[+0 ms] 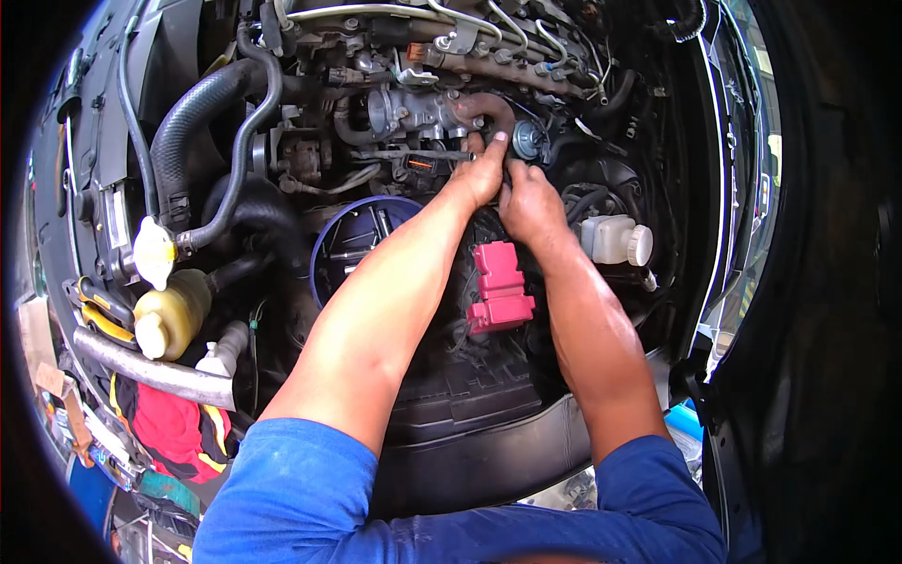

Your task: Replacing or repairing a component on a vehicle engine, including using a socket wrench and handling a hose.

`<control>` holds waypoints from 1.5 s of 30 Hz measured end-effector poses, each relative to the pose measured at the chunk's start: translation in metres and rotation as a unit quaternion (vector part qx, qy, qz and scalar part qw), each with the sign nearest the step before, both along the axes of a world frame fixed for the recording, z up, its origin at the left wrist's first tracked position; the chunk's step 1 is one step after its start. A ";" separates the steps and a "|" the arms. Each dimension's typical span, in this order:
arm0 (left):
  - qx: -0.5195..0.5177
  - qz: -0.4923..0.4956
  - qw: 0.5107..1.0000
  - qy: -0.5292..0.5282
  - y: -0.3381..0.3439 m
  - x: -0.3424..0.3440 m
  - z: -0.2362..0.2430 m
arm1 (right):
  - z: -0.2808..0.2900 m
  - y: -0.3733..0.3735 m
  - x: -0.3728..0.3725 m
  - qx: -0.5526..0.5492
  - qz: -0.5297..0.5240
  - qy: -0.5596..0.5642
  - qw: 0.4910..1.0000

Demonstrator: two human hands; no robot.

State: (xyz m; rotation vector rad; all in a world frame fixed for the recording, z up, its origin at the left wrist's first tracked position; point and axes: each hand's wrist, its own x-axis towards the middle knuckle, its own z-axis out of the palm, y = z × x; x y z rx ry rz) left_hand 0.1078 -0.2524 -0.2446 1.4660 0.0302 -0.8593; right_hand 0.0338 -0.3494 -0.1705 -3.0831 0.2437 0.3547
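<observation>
Both my arms reach into an open engine bay. My left hand (480,173) is closed beside a rusty curved pipe (490,107), its thumb pointing up at the pipe's lower end; what its fingers grip is hidden. Just right of it, my right hand (536,205) is curled with its fingertips close to the left one; anything in it is out of sight. A grey-blue round part (529,141) sits just beyond the right hand. From the left hand's fingers a thin metal rod or pipe (404,153) runs leftward; I cannot tell whether it is held.
A blue round tray (318,246) with metal tools lies under my left forearm. Between my forearms stands a red battery terminal cover (500,287). A white reservoir (606,240) is right of my right wrist. Black hoses (202,113) and a yellowed reservoir (174,315) are left.
</observation>
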 end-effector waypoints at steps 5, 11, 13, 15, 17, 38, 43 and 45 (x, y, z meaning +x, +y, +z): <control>0.032 0.013 0.999 0.020 -0.012 0.005 -0.001 | -0.008 0.010 -0.012 -0.009 -0.027 -0.024 0.999; 0.065 0.006 0.998 -0.020 -0.014 -0.005 -0.003 | -0.033 0.010 -0.020 0.007 -0.038 -0.045 0.998; 0.052 0.010 0.998 -0.022 -0.012 -0.003 -0.006 | -0.036 0.011 -0.021 0.013 -0.041 -0.053 0.998; 0.056 0.021 0.998 -0.034 -0.012 0.000 -0.009 | -0.027 0.012 -0.012 0.030 -0.034 -0.026 0.999; 0.023 0.029 0.999 -0.018 -0.013 0.005 -0.013 | -0.004 0.013 0.007 0.047 -0.011 -0.008 0.999; -0.028 0.031 0.999 0.028 -0.022 0.007 -0.017 | 0.051 0.016 0.071 -0.048 -0.005 0.248 0.968; -0.027 0.022 0.999 0.021 -0.030 0.005 -0.028 | 0.025 0.012 0.049 -0.010 0.020 0.213 0.977; -0.027 0.016 0.999 0.021 -0.032 0.005 -0.033 | 0.039 -0.002 0.082 -0.028 -0.005 0.163 0.986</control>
